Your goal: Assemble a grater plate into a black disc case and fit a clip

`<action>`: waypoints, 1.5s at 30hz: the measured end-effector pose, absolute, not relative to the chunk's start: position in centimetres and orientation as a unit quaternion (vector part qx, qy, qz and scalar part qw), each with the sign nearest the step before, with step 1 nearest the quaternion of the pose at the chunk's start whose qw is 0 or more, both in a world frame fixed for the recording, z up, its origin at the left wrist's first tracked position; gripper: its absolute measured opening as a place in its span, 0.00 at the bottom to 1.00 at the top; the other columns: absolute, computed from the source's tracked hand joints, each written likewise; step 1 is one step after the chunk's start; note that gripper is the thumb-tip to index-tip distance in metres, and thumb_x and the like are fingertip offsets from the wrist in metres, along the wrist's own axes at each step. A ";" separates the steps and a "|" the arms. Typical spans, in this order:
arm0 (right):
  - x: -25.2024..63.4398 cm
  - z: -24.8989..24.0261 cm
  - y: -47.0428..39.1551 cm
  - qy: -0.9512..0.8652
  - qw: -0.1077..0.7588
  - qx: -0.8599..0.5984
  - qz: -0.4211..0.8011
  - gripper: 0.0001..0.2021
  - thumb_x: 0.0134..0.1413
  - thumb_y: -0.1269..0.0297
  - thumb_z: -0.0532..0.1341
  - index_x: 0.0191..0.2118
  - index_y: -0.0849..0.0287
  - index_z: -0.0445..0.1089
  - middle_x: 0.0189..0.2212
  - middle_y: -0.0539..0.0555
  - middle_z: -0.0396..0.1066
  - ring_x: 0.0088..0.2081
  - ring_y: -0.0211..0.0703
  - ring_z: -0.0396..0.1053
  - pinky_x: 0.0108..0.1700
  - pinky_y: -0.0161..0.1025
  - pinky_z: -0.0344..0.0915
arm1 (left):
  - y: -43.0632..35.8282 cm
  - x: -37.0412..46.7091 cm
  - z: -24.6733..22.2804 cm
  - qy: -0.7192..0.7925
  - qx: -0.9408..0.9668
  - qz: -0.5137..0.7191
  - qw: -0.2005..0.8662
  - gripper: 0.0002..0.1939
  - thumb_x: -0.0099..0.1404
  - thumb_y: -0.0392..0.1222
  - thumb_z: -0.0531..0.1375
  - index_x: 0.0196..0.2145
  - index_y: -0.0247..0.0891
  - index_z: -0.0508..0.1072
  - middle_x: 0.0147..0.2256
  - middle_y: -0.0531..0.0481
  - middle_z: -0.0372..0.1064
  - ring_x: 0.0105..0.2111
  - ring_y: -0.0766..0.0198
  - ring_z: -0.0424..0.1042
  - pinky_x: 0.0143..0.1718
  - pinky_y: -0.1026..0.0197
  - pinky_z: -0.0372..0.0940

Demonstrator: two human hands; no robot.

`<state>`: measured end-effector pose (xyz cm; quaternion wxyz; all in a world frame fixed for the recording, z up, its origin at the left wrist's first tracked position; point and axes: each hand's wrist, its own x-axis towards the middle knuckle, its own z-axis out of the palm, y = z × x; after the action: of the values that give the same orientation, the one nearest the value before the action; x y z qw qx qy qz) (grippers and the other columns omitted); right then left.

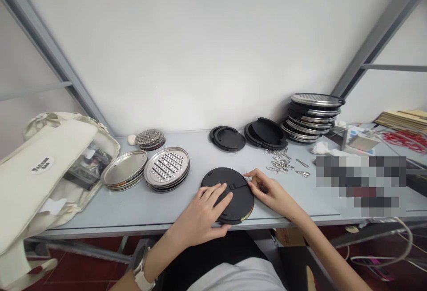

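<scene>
A round black plastic disc (237,200) with a slot lies near the table's front edge, a sliver of yellow and orange showing at its lower rim. My left hand (205,213) holds it down, fingers laid across the top and thumb at the front edge. At the disc's right rim, my right hand (270,193) pinches a small metal clip (247,178), mostly hidden by the fingertips. Several loose metal wire clips (280,163) are scattered on the table just beyond that hand.
To the left stand stacks of round metal grater plates (167,169) and plain metal discs (124,169), beside a cream bag (43,171). At the back are black round holders (230,139) and a tall grater stack (313,115). Red cords (405,140) lie far right.
</scene>
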<state>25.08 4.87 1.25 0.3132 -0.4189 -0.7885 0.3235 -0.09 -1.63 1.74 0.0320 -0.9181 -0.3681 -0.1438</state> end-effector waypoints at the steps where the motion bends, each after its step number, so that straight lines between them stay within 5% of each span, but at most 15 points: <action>1: 25.1 1.2 4.9 -0.787 0.311 -0.419 0.328 0.12 0.64 0.55 0.50 0.45 0.57 0.61 0.23 0.44 0.55 0.25 0.36 0.56 0.29 0.33 0.56 | -1.6 -0.1 1.7 -0.367 -0.918 -0.146 0.034 0.34 0.64 0.50 0.58 0.63 0.36 0.53 0.63 0.37 0.50 0.62 0.49 0.51 0.57 0.47 0.55; 23: 25.1 1.1 5.0 -0.784 0.290 -0.421 0.351 0.12 0.65 0.56 0.48 0.47 0.56 0.57 0.22 0.43 0.52 0.25 0.36 0.52 0.29 0.33 0.53 | -1.6 -0.2 1.6 -0.368 -0.918 -0.142 0.031 0.35 0.64 0.50 0.57 0.63 0.35 0.52 0.63 0.37 0.49 0.63 0.49 0.50 0.58 0.47 0.54; 45: 25.1 1.1 5.0 -0.792 0.287 -0.428 0.326 0.12 0.66 0.56 0.47 0.49 0.56 0.58 0.24 0.45 0.59 0.26 0.37 0.56 0.31 0.34 0.57 | -1.6 -0.1 1.6 -0.368 -0.918 -0.144 0.041 0.35 0.64 0.50 0.58 0.63 0.35 0.53 0.63 0.37 0.50 0.62 0.50 0.51 0.58 0.48 0.54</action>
<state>25.09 4.98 1.08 0.2875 -0.4280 -0.7922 0.3265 -0.15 -1.65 1.61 0.0406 -0.9178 -0.3678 -0.1438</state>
